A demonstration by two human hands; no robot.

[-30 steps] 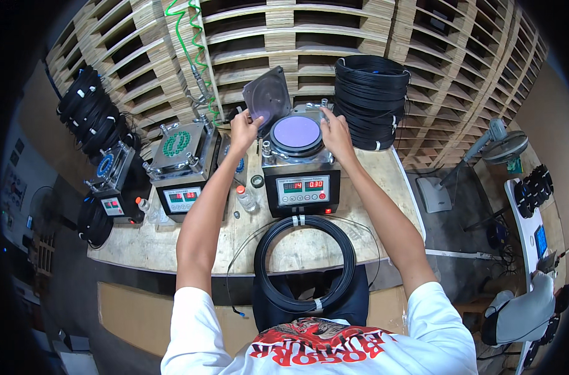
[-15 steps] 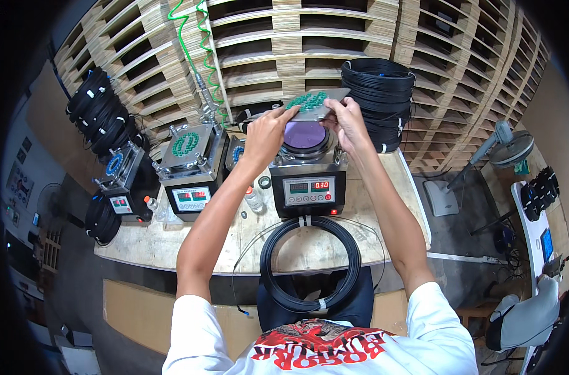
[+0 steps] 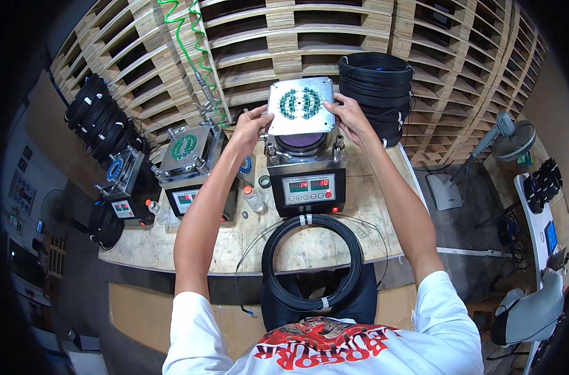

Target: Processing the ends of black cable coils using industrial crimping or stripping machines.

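A flat, roughly square metal plate (image 3: 302, 127), bright silver, is held up by the left hand (image 3: 252, 127) at its left edge and the right hand (image 3: 352, 117) at its right, the right thumb lying over its face. That face is turned up toward the head camera. Small green pieces (image 3: 289, 104) sit at its middle, set in a rounded pattern with more pieces inside the outline. The plate stands over the back of a machine's purple disc (image 3: 295, 140), hiding most of it.

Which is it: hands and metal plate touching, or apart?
Touching: the head view shows the left hand and right hand gripping the metal plate by opposite edges.
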